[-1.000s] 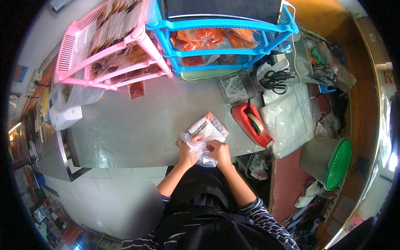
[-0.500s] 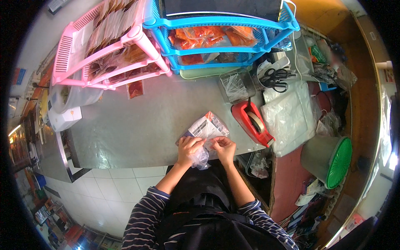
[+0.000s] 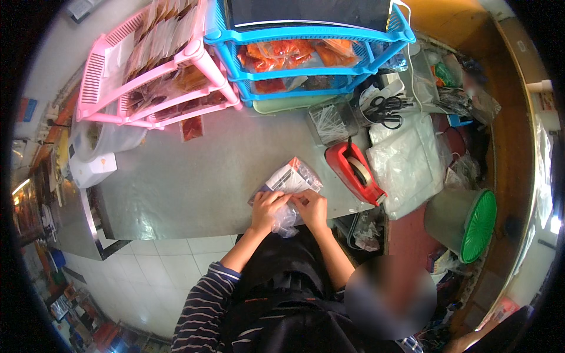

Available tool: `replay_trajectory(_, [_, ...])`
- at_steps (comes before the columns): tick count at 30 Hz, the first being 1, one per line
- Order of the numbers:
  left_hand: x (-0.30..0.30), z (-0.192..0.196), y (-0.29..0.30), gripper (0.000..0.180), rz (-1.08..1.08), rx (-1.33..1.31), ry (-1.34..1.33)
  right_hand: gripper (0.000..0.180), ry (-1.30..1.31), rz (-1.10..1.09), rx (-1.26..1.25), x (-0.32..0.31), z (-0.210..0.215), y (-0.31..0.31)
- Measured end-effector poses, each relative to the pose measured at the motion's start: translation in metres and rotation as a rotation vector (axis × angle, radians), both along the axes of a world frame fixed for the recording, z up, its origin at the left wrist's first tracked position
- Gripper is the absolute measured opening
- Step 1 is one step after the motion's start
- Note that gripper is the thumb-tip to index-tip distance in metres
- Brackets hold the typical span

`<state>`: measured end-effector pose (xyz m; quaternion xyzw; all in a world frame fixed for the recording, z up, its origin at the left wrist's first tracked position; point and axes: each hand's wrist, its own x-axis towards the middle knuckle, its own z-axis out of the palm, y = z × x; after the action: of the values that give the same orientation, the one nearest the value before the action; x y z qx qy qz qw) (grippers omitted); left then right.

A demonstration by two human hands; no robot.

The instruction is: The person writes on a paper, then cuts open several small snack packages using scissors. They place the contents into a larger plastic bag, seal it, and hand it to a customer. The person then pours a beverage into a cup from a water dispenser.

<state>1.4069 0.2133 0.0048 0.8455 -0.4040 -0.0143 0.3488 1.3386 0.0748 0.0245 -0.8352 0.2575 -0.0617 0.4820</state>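
Note:
A clear plastic bag [image 3: 286,223] with a white, orange and dark printed packet [image 3: 289,177] inside lies at the table's front edge. Its loose, crumpled end hangs toward me. My left hand [image 3: 268,206] is closed on the gathered plastic at the near side of the packet. Right beside it, my right hand [image 3: 313,208] pinches the same gathered part, fingers bent inward. The fingertips of both hands nearly meet, and whatever small thing might be between them is too small to make out.
A red tape dispenser [image 3: 356,173] stands right of the bag, near a tub of white sticks [image 3: 332,122], black scissors [image 3: 385,110] and stacked clear bags [image 3: 406,165]. Pink [image 3: 159,97] and blue racks [image 3: 312,73] line the back. A green-lidded bucket [image 3: 453,223] stands at right.
My right hand has turned and moved slightly left, closer to my left hand. The bag stays in place. A blurred round patch now covers my right sleeve, and a forearm shows at lower right.

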Motion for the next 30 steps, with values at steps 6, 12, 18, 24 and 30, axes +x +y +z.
replay_trajectory(6, [0.006, 0.006, 0.003, 0.024, -0.043, 0.054, 0.019, 0.007, -0.102, -0.176, 0.048, -0.008, -0.005, -0.017])
replay_trajectory(12, [0.004, -0.008, 0.009, 0.024, 0.012, 0.014, 0.0, 0.01, -0.002, 0.356, -0.184, -0.004, 0.017, -0.026])
replay_trajectory(18, [0.0, -0.009, -0.008, 0.015, 0.075, 0.09, -0.02, 0.015, 0.141, 0.686, -0.559, 0.009, -0.039, -0.029])
replay_trajectory(24, [-0.002, -0.009, 0.008, 0.032, 0.244, 0.049, -0.134, 0.012, -0.121, 0.023, -0.874, -0.008, -0.009, -0.062])
replay_trajectory(30, [-0.012, 0.008, -0.019, 0.044, 0.231, 0.161, -0.114, 0.022, 0.303, -0.34, -0.655, -0.06, 0.011, -0.144])
